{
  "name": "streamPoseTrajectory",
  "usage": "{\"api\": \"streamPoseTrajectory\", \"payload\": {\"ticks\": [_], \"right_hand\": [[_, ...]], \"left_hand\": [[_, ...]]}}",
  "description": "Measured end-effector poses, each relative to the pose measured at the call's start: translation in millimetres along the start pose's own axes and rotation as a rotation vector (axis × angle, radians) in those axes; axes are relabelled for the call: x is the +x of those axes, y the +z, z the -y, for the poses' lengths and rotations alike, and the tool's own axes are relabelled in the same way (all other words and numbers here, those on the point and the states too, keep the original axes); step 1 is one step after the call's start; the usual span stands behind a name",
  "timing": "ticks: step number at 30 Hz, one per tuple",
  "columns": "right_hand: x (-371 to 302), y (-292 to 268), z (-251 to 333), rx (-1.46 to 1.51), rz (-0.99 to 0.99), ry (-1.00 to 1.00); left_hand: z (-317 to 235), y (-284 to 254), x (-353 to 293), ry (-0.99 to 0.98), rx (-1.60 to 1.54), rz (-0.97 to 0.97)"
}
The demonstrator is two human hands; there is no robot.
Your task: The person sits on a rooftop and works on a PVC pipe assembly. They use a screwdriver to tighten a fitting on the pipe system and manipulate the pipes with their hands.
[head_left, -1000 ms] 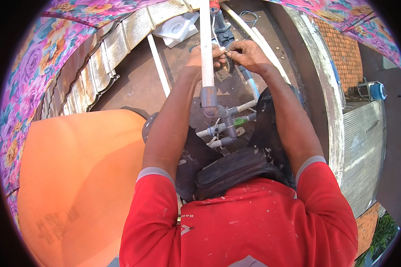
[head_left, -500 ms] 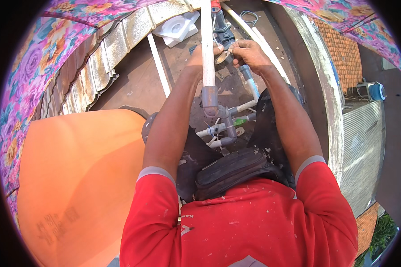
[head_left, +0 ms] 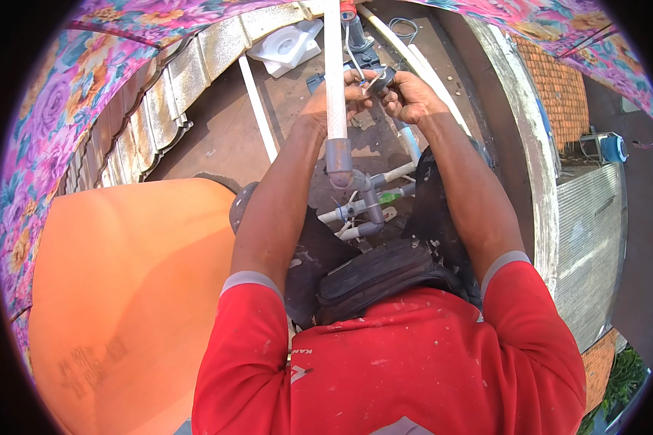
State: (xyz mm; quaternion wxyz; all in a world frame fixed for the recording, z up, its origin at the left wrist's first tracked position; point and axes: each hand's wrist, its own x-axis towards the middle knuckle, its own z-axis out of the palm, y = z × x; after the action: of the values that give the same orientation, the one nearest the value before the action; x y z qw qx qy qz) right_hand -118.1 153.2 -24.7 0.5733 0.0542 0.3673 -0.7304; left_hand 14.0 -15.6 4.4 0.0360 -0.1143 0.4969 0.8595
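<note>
A roll of black tape (head_left: pixel 382 81) is tilted between my two hands, its ring edge-on. My right hand (head_left: pixel 413 100) grips it with bent fingers. My left hand (head_left: pixel 354 100) is closed, its fingertips close against the roll's left side. A thin pale cable (head_left: pixel 352 54) runs down from the pump-like unit (head_left: pixel 359 51) into the left fingers. The white upright pipe (head_left: pixel 335 80) crosses in front of my left hand and hides part of it. Whether tape is stretched between the hands is too small to tell.
Grey elbows and joined pipes (head_left: pixel 374 206) lie between my knees. A large orange tank (head_left: pixel 130 283) stands at the left. White foam packaging (head_left: pixel 286 47) lies by the roof sheets (head_left: pixel 210 65). Long white pipes (head_left: pixel 432 72) and a low wall (head_left: pixel 522 130) run along the right.
The tape roll has moved slightly up and right and turned steeper. My left hand has shifted right and my right hand slightly down, with both still close together.
</note>
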Motion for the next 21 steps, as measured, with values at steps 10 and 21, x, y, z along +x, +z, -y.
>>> {"api": "streamPoseTrajectory", "payload": {"ticks": [10,21], "right_hand": [[-10,14,2,0.041,-0.026,-0.016],[-4,14,-6,0.076,-0.007,0.056]], "left_hand": [[14,26,1,0.21,-0.008,-0.088],[4,7,7,0.131,0.057,-0.228]]}}
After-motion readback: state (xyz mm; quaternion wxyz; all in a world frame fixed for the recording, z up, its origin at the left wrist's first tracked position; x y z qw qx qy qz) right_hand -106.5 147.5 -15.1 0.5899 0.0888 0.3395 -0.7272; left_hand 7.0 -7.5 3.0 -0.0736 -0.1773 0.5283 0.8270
